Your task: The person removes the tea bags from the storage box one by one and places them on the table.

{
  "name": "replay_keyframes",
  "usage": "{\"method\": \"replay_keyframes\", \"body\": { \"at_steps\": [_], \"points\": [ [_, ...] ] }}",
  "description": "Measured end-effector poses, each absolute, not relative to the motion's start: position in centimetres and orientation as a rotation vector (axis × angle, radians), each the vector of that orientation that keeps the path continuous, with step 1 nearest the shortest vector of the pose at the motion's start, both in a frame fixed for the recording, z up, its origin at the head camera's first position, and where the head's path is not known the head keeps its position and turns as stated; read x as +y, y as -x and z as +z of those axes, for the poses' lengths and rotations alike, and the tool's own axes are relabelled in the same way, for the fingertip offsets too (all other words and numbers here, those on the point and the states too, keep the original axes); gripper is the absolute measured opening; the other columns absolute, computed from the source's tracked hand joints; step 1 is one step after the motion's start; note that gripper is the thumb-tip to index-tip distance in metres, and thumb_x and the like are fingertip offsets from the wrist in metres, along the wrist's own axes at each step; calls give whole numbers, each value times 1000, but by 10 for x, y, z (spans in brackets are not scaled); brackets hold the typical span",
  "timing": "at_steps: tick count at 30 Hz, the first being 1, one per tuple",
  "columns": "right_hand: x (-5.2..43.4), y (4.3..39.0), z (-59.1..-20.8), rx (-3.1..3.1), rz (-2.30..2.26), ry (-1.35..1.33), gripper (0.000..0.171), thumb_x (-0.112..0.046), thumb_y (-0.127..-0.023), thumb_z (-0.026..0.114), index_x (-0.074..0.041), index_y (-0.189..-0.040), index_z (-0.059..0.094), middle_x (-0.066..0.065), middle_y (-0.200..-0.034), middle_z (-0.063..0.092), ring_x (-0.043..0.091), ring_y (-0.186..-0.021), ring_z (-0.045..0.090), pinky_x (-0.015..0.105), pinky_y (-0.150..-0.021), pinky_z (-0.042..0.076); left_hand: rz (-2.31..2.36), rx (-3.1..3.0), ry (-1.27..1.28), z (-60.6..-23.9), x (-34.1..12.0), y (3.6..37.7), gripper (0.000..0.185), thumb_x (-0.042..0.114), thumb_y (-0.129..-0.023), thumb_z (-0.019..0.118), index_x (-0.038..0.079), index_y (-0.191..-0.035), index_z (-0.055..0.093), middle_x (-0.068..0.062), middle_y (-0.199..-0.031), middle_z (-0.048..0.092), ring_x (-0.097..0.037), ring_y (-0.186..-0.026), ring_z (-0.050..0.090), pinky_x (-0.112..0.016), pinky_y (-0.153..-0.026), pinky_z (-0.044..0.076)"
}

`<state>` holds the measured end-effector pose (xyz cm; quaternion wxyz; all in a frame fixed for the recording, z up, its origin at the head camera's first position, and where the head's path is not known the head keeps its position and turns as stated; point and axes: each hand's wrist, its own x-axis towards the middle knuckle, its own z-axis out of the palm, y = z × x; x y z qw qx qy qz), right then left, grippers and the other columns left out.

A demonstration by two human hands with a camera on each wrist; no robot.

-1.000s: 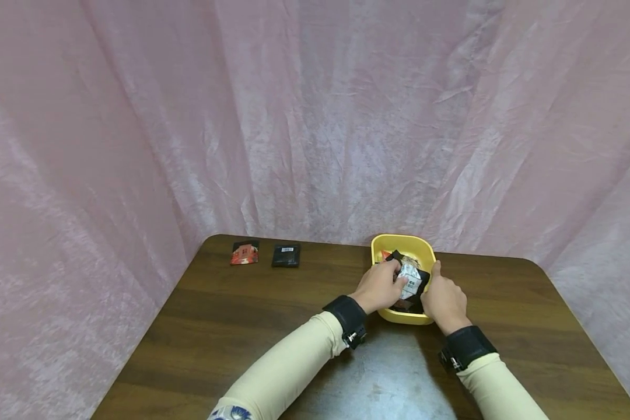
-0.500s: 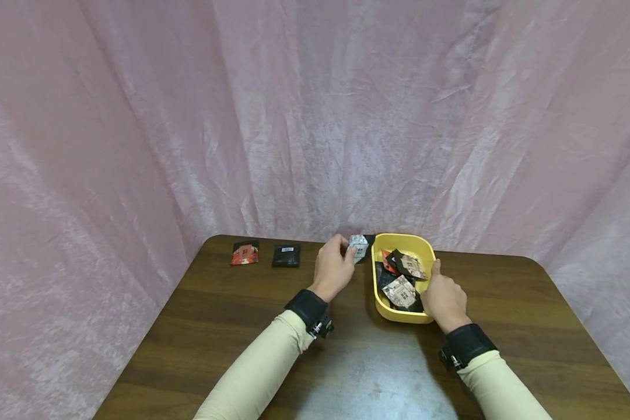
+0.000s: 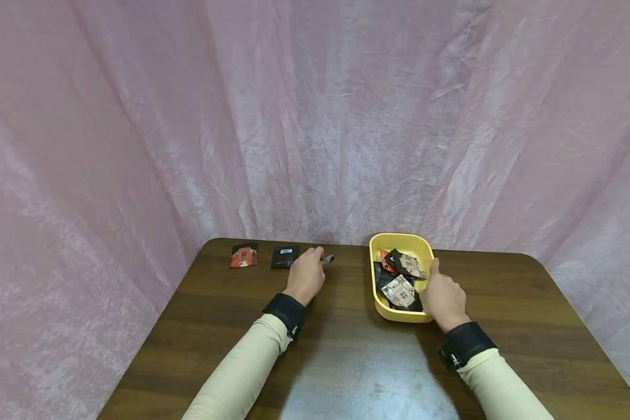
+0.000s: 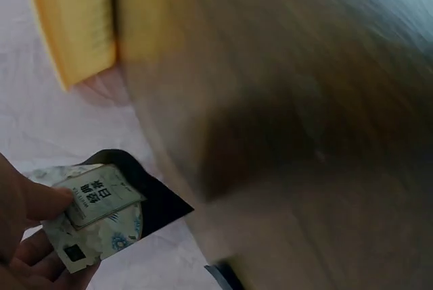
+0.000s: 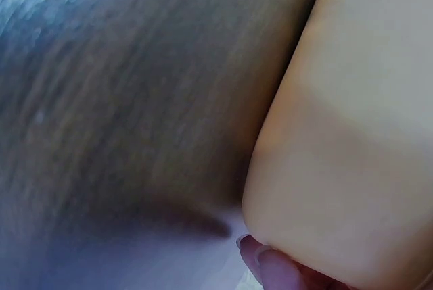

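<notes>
Straight to the head view: over the table (image 3: 514,315), a pale-fronted sachet (image 3: 328,260) is pinched in the left hand (image 3: 305,275), just beside a black packet (image 3: 282,258), with a red-printed packet (image 3: 244,255) lying further left. Across on the other side, the yellow tub (image 3: 405,316), with several packets (image 3: 401,291) inside, is held at its right side by the right hand (image 3: 444,300).

Over to the left wrist view, where far more is given away: the sachet, seen as a mere sliver from the head, is shown with its label, blue flower print and black end. It is clasped by one end between thumb and fingers, the black corner left free. Light, thin and pliable, it would be judged, perhaps a little slick; an edge pinch should suffice, and hard squeezing is best avoided.

And the right wrist view: the tub's smooth outer wall is revealed, with fingertips (image 5: 277,268) set against its edge. How firmly it is gripped cannot be told, and the sachet is not shown.
</notes>
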<state>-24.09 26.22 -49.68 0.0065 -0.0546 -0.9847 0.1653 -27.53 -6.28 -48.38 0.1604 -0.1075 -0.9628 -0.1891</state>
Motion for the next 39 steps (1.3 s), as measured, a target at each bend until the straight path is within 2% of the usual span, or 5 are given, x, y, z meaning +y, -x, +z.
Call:
{"method": "replay_keyframes", "body": {
  "at_steps": [10,14,21,31,39],
  "points": [
    [261,240,-496,-3083,530,186,95,-17,-92,65,7,-167,12,37,-109,71,48,-81,71,54,-61,53,-261,-2899,383,-499,-63,278,44,2,-91,79,5,-133,69,-14,-114,78,-30,-102,77,-39,-88,64],
    [260,240,-497,-3072,537,183,94,-18,-93,65,7,-167,13,37,-108,71,48,-81,71,54,-60,53,-128,-2902,420,-505,-63,281,37,5,-96,76,7,-132,71,-14,-108,81,-30,-95,79,-40,-82,66],
    [260,240,-497,-3069,537,183,94,-18,-93,65,7,-167,13,36,-108,71,48,-81,71,54,-61,53,3,-2836,480,-515,-66,289,13,3,-102,67,8,-109,77,-13,-100,83,-30,-88,81,-43,-75,67],
    [260,240,-498,-3055,529,180,93,-18,-93,65,7,-167,15,35,-106,71,48,-81,71,54,-60,53,-51,-3002,454,-508,-68,305,25,3,-103,68,9,-125,77,-14,-115,81,-30,-101,81,-42,-82,67],
    [261,240,-500,-3048,518,187,93,-17,-92,67,6,-167,17,33,-103,72,44,-77,70,52,-59,52,-136,-3100,456,-504,-71,312,25,10,-96,78,6,-121,77,-14,-115,81,-31,-105,79,-43,-89,65]
  ]
}}
